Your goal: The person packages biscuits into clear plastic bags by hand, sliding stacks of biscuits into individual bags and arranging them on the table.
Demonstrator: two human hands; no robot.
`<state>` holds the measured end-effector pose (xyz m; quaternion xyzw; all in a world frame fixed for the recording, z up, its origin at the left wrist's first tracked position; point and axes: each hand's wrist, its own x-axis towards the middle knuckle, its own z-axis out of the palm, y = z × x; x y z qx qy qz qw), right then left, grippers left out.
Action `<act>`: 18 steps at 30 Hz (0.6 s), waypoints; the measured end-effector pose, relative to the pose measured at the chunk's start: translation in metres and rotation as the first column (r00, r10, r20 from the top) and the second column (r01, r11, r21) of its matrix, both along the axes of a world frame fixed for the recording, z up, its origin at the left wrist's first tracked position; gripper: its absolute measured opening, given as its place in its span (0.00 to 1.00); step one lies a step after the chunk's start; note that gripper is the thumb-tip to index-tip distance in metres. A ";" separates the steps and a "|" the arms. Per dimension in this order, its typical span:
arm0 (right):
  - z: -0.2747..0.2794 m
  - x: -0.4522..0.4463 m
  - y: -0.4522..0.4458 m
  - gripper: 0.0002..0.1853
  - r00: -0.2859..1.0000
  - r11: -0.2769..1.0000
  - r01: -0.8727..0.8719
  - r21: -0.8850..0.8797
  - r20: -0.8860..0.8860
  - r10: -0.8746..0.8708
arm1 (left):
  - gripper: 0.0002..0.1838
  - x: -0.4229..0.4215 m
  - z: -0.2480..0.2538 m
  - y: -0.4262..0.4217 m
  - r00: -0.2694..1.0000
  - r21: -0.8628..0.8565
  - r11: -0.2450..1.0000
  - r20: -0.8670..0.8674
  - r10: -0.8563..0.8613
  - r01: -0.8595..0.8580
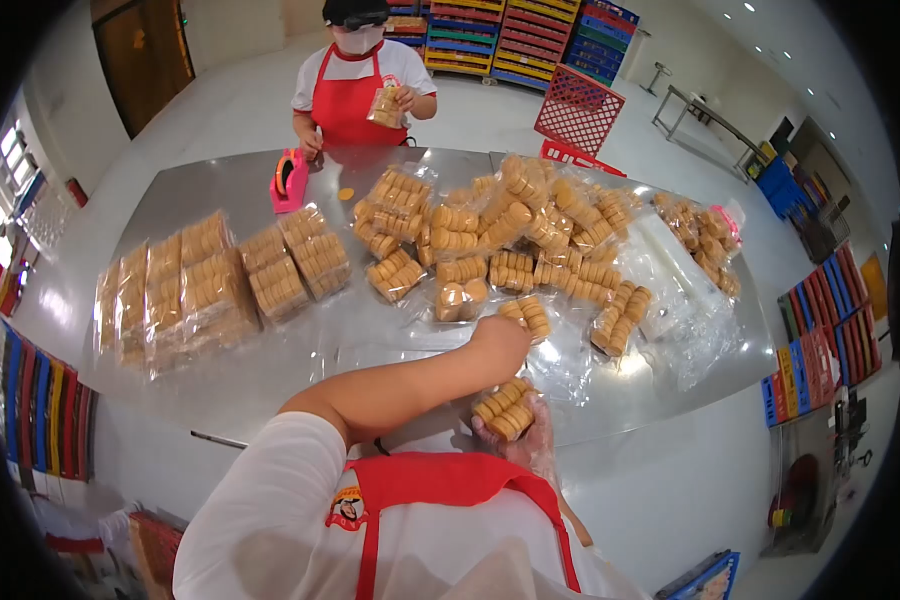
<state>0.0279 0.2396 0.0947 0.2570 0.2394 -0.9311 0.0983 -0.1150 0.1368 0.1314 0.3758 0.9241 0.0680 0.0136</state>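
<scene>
Right hand: fingers wrapped around the held packet, rows of round biscuits in clear film, near the body at the table's near edge. Clear film also shows around this hand; whether glove or wrapper cannot be told.

Left hand: just beyond the held packet, at the near side of a second packet. Fingertips hidden; whether they pinch it cannot be told.

Handling, as judged: the held packet is light, its film slick and pliable, its biscuits dry, stiff and brittle. Sound hold: broad, even support under the rows with light pressure along both long sides. Unsound: a pinch at one end or a hard squeeze, liable to crack edges or skew rows. Loose film makes a poor grip, as the contents may slide.

Surroundings: beyond the held packet, a jumbled heap of packets; to its left, ordered packets; to its right and beyond, loose clear film. Far beyond and to its left, a co-worker holds a packet near a pink dispenser.
</scene>
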 end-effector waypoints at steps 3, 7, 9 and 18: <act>-0.019 0.006 0.008 0.26 1.000 0.999 -0.008 -0.043 0.015 0.009 | 0.10 -0.009 -0.015 0.000 0.990 -0.140 0.990 0.140 0.006 0.014; -0.029 0.006 0.019 0.25 0.998 0.995 -0.058 -0.084 -0.011 0.057 | 0.10 -0.007 -0.019 -0.010 0.992 -0.189 0.982 0.127 0.020 0.004; -0.025 0.000 0.018 0.25 0.998 0.996 -0.068 -0.065 -0.022 0.067 | 0.10 -0.005 -0.014 -0.017 0.995 -0.212 0.977 0.096 0.033 -0.012; 0.063 -0.020 0.002 0.36 0.858 0.931 0.269 0.248 -0.501 -0.114 | 0.09 0.042 0.078 -0.092 0.966 -0.247 0.969 0.248 0.073 -0.010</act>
